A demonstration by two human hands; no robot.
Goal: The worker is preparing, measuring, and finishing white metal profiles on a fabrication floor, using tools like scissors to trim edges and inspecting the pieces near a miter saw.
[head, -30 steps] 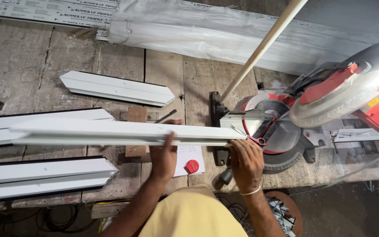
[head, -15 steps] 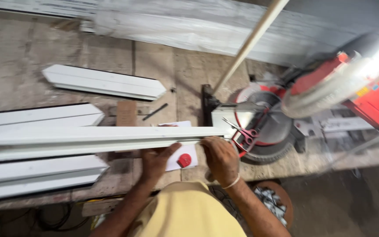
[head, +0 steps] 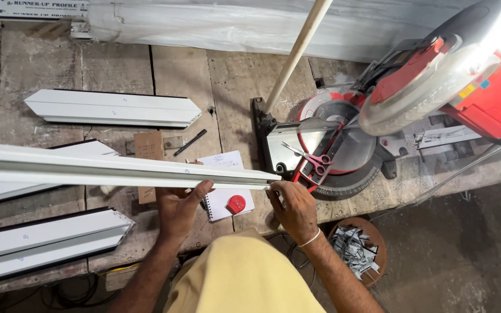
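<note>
A long white aluminium profile (head: 100, 168) with a mitred right end is held level above the wooden bench. My left hand (head: 180, 206) grips it from below near the middle. My right hand (head: 291, 206), with a thin bangle at the wrist, holds its pointed end just left of the red mitre saw (head: 378, 116). Under the profile lies a small spiral notepad (head: 227, 200) with a red round tape measure (head: 236, 204) on it.
More white cut profiles lie on the bench at the back (head: 111, 109) and front left (head: 42, 237). Red-handled scissors (head: 314, 157) rest on the saw table. A wooden pole (head: 297, 52) leans over it. A black pen (head: 190, 142), a cardboard scrap (head: 148, 146) and a bowl of metal offcuts (head: 355, 246) are nearby.
Both hands have slid the profile leftwards, away from the saw; its mitred end now sits left of the saw table. The view has shifted right and steadied.
</note>
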